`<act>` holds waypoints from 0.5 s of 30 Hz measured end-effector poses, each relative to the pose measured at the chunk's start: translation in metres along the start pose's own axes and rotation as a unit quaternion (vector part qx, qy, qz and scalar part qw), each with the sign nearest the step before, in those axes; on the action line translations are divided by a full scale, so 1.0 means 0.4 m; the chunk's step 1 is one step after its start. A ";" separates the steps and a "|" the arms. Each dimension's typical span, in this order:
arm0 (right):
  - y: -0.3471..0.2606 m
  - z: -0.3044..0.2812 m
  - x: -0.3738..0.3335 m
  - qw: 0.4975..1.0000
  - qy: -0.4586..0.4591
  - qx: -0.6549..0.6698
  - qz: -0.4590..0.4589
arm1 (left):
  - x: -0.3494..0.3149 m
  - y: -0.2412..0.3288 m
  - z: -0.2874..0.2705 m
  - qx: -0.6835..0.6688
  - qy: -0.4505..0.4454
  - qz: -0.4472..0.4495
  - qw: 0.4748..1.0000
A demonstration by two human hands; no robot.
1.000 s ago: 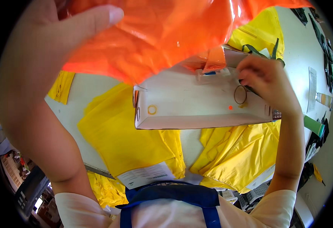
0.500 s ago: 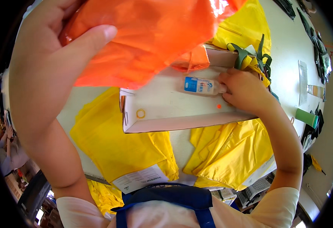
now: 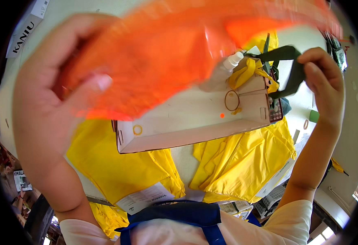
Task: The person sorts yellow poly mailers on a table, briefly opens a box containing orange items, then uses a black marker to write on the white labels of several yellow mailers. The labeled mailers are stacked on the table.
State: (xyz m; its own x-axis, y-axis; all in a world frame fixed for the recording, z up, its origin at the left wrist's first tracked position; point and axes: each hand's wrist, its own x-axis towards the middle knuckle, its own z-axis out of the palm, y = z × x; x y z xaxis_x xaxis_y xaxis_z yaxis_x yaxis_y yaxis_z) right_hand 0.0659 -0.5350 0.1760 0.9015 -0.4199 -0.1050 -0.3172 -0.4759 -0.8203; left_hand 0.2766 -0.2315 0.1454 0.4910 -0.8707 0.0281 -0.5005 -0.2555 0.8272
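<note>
My left grip (image 3: 44,75) pinches the orange sheet (image 3: 158,61), whose long side runs rightward from it. My right grip (image 3: 326,81) pinches the dark green strap (image 3: 296,77), whose loop lies leftward, toward the box (image 3: 195,143).

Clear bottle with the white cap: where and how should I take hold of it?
Probably by the white cap, coming from the right: that end of the clear bottle points toward the picture's upper right, uncovered, while the orange sheet crowds its left. The right hand holds the dark green strap.
</note>
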 end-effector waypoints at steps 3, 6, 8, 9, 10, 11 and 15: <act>-0.020 -0.036 -0.010 1.000 0.013 -0.018 -0.008 | 0.015 0.052 0.038 0.180 -0.157 0.059 0.969; 0.031 0.023 0.029 0.972 0.063 -0.222 -0.036 | -0.002 0.016 0.140 0.254 -0.186 0.110 0.943; 0.031 0.075 0.025 0.975 -0.020 -0.215 -0.057 | 0.000 0.004 0.176 0.280 -0.174 0.114 0.937; 0.041 0.096 0.030 0.979 -0.060 -0.193 -0.032 | 0.008 0.016 0.181 0.298 -0.107 0.121 0.941; 0.087 0.105 0.029 0.970 -0.077 -0.222 -0.060 | 0.024 0.023 0.183 0.309 -0.040 0.133 0.941; 0.130 0.110 0.035 0.959 -0.095 -0.250 -0.089 | 0.040 0.022 0.185 0.320 0.027 0.142 0.936; 0.155 0.073 0.044 0.971 0.088 -0.221 0.032 | 0.061 -0.055 0.177 0.328 -0.021 0.084 0.941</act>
State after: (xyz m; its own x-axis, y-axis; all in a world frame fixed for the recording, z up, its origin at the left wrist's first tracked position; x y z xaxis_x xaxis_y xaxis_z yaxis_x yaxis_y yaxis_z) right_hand 0.0706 -0.5492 0.1070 0.8243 -0.5659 -0.0188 -0.5011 -0.7136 -0.4895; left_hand 0.2489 -0.2770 0.0881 0.3443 -0.9341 0.0945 -0.9076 -0.3054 0.2882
